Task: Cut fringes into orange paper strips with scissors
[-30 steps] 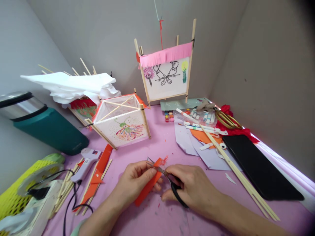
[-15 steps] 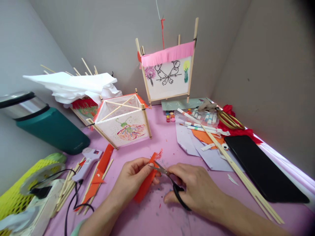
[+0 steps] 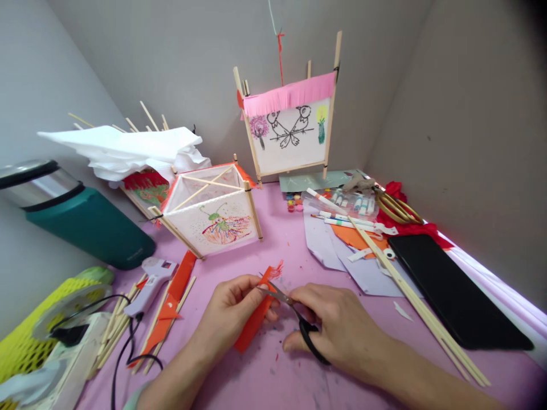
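Observation:
My left hand (image 3: 239, 307) pinches a strip of orange-red paper (image 3: 255, 323) between thumb and fingers. The strip's far end is cut into a fine fringe, and its other end hangs toward the table. My right hand (image 3: 337, 324) grips a pair of scissors (image 3: 305, 327) by the black handles. Their parted blades straddle the strip's edge, right beside my left thumb. Just beyond my hands stands a paper lantern (image 3: 222, 225) with a stick frame and a drawn butterfly. Behind it hangs another lantern (image 3: 293, 128) with two drawn birds and a pink fringe.
At left are a teal bottle (image 3: 89, 222), a glue gun (image 3: 149, 282) with its cord, wooden sticks (image 3: 113, 336) and more orange paper (image 3: 173, 302). To the right lie a black phone (image 3: 453, 290), long sticks (image 3: 419, 304), markers (image 3: 337, 219) and pale paper sheets (image 3: 363, 276).
Both hands stay in nearly the same place, still holding the paper strip and scissors. The whole view has shifted very slightly.

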### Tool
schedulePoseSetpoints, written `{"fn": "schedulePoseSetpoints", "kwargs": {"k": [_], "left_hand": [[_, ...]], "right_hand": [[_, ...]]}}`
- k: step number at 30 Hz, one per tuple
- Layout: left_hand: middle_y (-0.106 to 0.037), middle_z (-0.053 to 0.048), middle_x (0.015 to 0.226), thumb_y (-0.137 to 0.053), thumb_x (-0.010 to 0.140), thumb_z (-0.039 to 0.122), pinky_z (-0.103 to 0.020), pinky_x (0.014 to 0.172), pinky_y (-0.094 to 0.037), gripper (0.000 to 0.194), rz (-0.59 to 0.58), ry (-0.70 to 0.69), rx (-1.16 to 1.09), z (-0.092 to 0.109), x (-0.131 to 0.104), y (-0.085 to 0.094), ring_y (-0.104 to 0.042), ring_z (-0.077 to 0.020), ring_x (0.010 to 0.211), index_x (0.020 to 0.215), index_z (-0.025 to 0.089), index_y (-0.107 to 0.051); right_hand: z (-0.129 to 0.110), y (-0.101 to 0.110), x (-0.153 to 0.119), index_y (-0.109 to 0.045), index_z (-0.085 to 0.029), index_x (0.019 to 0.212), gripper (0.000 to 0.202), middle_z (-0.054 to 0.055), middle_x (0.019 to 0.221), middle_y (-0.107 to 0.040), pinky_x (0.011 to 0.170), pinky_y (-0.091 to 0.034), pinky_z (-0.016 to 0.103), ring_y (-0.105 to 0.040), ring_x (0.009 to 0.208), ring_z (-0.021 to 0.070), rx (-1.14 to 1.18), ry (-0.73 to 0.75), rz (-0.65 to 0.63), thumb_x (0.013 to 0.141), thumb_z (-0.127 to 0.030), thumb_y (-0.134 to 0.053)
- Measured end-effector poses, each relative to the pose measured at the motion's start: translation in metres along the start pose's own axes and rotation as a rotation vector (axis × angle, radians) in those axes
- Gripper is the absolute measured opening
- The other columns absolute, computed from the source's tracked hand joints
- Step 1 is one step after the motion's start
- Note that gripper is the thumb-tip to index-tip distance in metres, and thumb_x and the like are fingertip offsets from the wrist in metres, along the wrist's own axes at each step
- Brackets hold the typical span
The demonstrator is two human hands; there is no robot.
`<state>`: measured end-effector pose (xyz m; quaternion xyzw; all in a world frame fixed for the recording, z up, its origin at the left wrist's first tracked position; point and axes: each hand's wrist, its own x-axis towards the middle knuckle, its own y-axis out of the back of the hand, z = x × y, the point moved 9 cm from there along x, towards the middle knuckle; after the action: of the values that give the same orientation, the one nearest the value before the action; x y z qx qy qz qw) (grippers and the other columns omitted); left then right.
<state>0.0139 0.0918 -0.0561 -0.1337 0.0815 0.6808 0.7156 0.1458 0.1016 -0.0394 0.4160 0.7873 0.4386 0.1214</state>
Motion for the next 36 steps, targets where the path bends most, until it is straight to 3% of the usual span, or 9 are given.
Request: {"fn": "schedulePoseSetpoints", "kwargs": {"k": [10,26,36], "left_hand": [[-0.071,-0.005,0.071,-0.066,0.076,0.036,-0.021,0.056,-0.051,0.024,-0.01,0.021,-0.045,-0.0033,0.0015,0.0001,-0.065,-0.0124,0.057,0.079,0.012,-0.063],[-0.071,-0.005,0.072,-0.068,0.075,0.035,-0.022,0.057,-0.05,0.023,-0.012,0.037,-0.077,-0.0042,-0.0006,0.0012,-0.065,-0.0133,0.058,0.078,0.013,-0.064],[-0.07,-0.005,0.067,-0.069,0.072,0.037,-0.022,0.055,-0.049,0.026,0.002,0.055,-0.057,-0.0046,0.0,0.0013,-0.065,-0.0143,0.056,0.072,0.012,-0.063]], "right_hand": [[-0.0023,-0.0006,0.001,-0.059,-0.021,0.086,0.038,-0.004,0.066,-0.053,0.055,-0.026,0.023,-0.044,0.058,0.0121,0.004,0.011,-0.014,0.072,-0.056,-0.065],[-0.0016,-0.0017,-0.0002,-0.06,-0.022,0.088,0.028,-0.005,0.066,-0.057,0.055,-0.027,0.022,-0.048,0.059,0.0111,0.01,0.028,-0.019,0.073,-0.044,-0.07],[-0.0006,-0.002,0.0017,-0.056,-0.02,0.073,0.032,-0.004,0.062,-0.056,0.053,-0.027,0.022,-0.048,0.054,0.0111,-0.069,0.037,-0.007,0.075,-0.05,-0.066]]}}
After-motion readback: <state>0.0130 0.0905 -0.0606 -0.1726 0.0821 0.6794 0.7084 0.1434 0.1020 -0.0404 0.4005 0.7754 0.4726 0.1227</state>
